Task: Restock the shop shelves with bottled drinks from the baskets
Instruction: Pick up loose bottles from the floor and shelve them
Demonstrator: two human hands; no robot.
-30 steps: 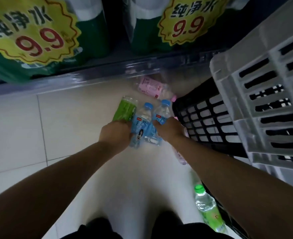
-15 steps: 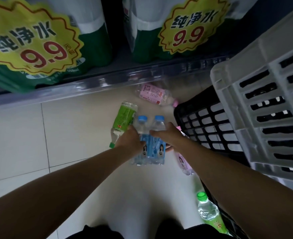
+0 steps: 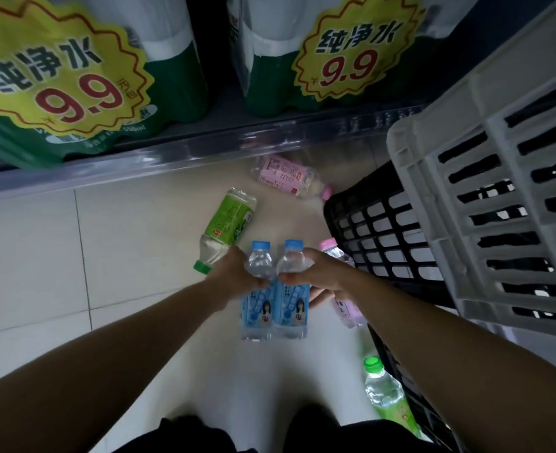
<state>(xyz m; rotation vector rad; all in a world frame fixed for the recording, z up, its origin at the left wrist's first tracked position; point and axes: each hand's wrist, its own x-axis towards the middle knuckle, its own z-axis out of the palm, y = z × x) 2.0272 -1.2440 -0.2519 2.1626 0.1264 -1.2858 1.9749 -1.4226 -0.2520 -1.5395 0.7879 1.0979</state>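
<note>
My left hand [image 3: 237, 273] grasps left blue-cap bottle [image 3: 258, 308], right hand [image 3: 319, 273] grasps right blue-cap bottle [image 3: 291, 308], pair pressed together over floor [image 3: 123, 250]. Green bottle [image 3: 229, 220] seemingly in left hand too. Black basket [image 3: 384, 230], white crate [image 3: 482, 191] crowd my right; pink bottle [image 3: 286, 176] lies by shelf [image 3: 139, 165]. Second ago pair sat skewed; now parallel.

forearms [image 3: 123, 338]: bare | left hand [image 3: 237, 273], right hand [image 3: 322, 273]: bare | worn: black garment [image 3: 188, 436], lower frame edge

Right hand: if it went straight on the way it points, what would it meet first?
Probably the left hand, which holds the neighbouring blue-capped bottle; the right hand points toward it and their fingers look almost touching. Beyond lies the green-label bottle, though depth is unclear.
</note>
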